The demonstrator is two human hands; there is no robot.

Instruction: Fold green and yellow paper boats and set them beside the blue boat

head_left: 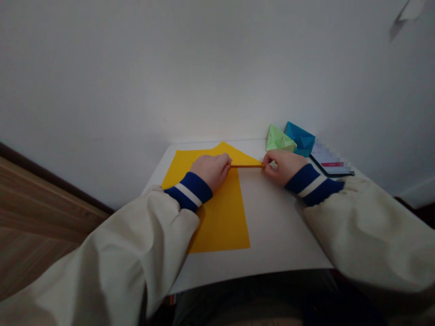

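Observation:
A folded piece of yellow paper (238, 157) is stretched between my two hands, its near edge forming a straight crease and its far side rising to a point. My left hand (212, 170) pinches the left end of that edge. At the right end, the thumb and fingertips of my right hand (283, 165) are closed on the corner. Beneath my left hand and wrist lies a larger yellow sheet (224, 222), flat on the white table (282, 231). My left forearm covers part of this sheet.
Just beyond my right hand stand a light green folded paper piece (279, 139) and a blue one (299, 138). A dark-edged device with a lit screen (328, 160) lies right of them. The white wall (217, 68) rises behind the table; wooden panelling (41, 217) is at left.

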